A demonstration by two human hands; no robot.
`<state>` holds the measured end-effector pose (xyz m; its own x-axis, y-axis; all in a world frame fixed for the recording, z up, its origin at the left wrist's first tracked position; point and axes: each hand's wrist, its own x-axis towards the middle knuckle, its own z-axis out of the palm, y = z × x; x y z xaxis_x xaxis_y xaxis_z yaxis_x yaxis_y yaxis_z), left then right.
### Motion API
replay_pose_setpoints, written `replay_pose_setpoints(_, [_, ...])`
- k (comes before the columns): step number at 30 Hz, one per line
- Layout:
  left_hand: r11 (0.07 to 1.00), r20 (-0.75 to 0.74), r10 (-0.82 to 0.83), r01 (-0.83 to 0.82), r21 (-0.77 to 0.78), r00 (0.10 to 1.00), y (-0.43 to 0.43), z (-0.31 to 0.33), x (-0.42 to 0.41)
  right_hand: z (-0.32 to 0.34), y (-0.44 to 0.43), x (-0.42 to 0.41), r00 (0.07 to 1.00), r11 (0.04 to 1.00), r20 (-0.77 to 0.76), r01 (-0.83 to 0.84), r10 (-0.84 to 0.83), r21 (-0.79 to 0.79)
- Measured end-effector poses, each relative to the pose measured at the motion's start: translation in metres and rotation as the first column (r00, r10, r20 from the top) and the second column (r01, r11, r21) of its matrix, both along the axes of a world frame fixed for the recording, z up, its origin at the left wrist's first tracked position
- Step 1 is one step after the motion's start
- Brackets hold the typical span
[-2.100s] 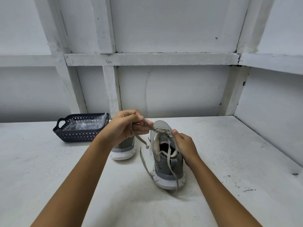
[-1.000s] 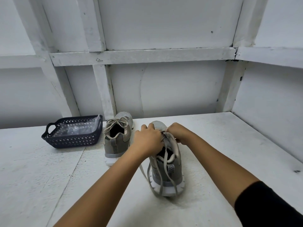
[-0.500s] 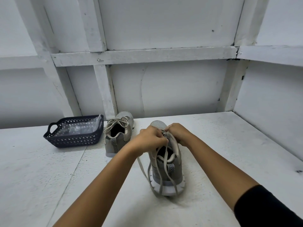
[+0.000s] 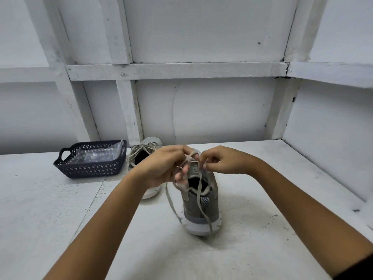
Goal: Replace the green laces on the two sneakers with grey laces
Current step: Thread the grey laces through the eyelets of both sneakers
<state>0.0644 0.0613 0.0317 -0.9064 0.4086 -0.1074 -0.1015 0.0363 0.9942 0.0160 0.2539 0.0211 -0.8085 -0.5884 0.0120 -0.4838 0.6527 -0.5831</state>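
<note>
Bare desk (image 4: 262, 249) spreads wide in front of and on both sides of the near sneaker (image 4: 201, 211), which stands upright with its heel toward the person. Two loose ends of its grey lace (image 4: 198, 190) trail down over the heel and the left side to the desk. Above the tongue, the left hand (image 4: 161, 168) and right hand (image 4: 224, 162) each pinch a strand of that lace with curled fingers. Behind the left hand stands the second sneaker (image 4: 147, 150), laced. A dark basket (image 4: 90, 168) sits left of it, near the desk's back edge, where the desk meets the white wall (image 4: 201, 110)
</note>
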Motion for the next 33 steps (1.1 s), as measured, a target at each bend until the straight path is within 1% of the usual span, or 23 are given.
replay_pose_setpoints(1, [0.996,0.001,-0.064,0.064,-0.063,0.998,-0.001,-0.001,0.002,0.002,0.001,0.002,1.000,1.000,0.016,-0.009,0.008,0.009])
replay_pose_setpoints(2, [0.981,-0.001,-0.105,0.103,-0.167,0.994,-0.002,-0.002,0.005,0.004,0.003,0.004,0.999,1.000,0.029,-0.018,0.017,0.017])
replay_pose_setpoints(3, [0.943,-0.015,-0.115,0.105,-0.316,0.993,-0.001,-0.004,0.006,0.005,0.005,0.006,0.999,0.999,0.047,-0.026,0.025,0.021])
replay_pose_setpoints(4, [0.873,-0.045,-0.100,0.066,-0.483,0.994,0.001,-0.007,0.007,0.006,0.007,0.007,0.997,0.999,0.068,-0.030,0.029,0.021])
replay_pose_setpoints(5, [0.776,-0.088,-0.092,0.016,-0.630,0.992,0.002,-0.011,0.007,0.006,0.008,0.009,0.996,0.999,0.087,-0.034,0.032,0.026])
replay_pose_setpoints(6, [0.692,-0.122,-0.104,-0.016,-0.722,0.987,0.005,-0.014,0.007,0.006,0.010,0.010,0.994,0.999,0.102,-0.034,0.030,0.036])
replay_pose_setpoints(7, [0.640,-0.147,-0.122,-0.036,-0.767,0.982,0.007,-0.016,0.008,0.006,0.010,0.013,0.994,0.998,0.107,-0.035,0.030,0.051])
replay_pose_setpoints(8, [0.615,-0.174,-0.137,-0.053,-0.787,0.975,0.010,-0.018,0.010,0.007,0.011,0.014,0.994,0.997,0.104,-0.036,0.030,0.064])
replay_pose_setpoints(10, [0.609,-0.219,-0.142,-0.089,-0.788,0.965,0.015,-0.021,0.013,0.007,0.012,0.017,0.995,0.996,0.096,-0.042,0.034,0.084])
replay_pose_setpoints(12, [0.648,-0.251,-0.117,-0.118,-0.753,0.961,0.018,-0.022,0.014,0.008,0.013,0.019,0.995,0.995,0.094,-0.050,0.041,0.088])
replay_pose_setpoints(15, [0.734,-0.272,-0.027,-0.165,-0.659,0.962,0.017,-0.020,0.014,0.008,0.015,0.022,0.995,0.994,0.089,-0.046,0.038,0.097])
replay_pose_setpoints(19, [0.869,-0.224,0.110,-0.203,-0.451,0.968,0.007,-0.006,0.015,0.012,0.017,0.029,0.994,0.982,0.061,-0.098,0.089,0.160])
replay_pose_setpoints(21, [0.930,-0.143,0.195,-0.229,-0.288,0.970,0.001,0.006,0.014,0.014,0.014,0.032,0.990,0.972,0.047,-0.137,0.131,0.193])
replay_pose_setpoints(23, [0.977,-0.002,0.214,-0.214,-0.021,0.977,-0.004,0.018,0.012,0.012,0.009,0.030,0.993,0.981,0.003,-0.115,0.116,0.155])
replay_pose_setpoints(25, [0.955,0.074,0.188,-0.200,0.221,0.979,-0.008,0.031,0.009,0.014,0.004,0.027,0.999,0.999,-0.034,-0.029,0.030,0.028])
replay_pose_setpoints(26, [0.936,0.082,0.179,-0.196,0.292,0.980,-0.009,0.037,0.006,0.017,0.001,0.027,1.000,0.999,0.002,-0.007,0.007,-0.052])
replay_pose_setpoints(27, [0.925,0.079,0.172,-0.189,0.331,0.982,-0.010,0.042,0.004,0.020,-0.003,0.027,0.997,0.993,0.076,-0.003,0.012,-0.117])
replay_pose_setpoints(29, [0.922,0.068,0.153,-0.167,0.350,0.986,-0.009,0.048,-0.004,0.025,-0.013,0.030,0.977,0.982,0.205,-0.017,0.056,-0.186])
replay_pose_setpoints(30, [0.925,0.064,0.145,-0.158,0.347,0.987,-0.008,0.049,-0.007,0.026,-0.020,0.031,0.972,0.982,0.223,-0.026,0.067,-0.185])
replay_pose_setpoints(32, [0.928,0.056,0.148,-0.158,0.338,0.987,-0.005,0.051,-0.015,0.024,-0.033,0.031,0.980,0.987,0.191,-0.015,0.046,-0.162])
replay_pose_setpoints(33, [0.926,0.047,0.160,-0.167,0.338,0.986,-0.004,0.050,-0.018,0.022,-0.038,0.031,0.983,0.985,0.183,-0.001,0.033,-0.175])
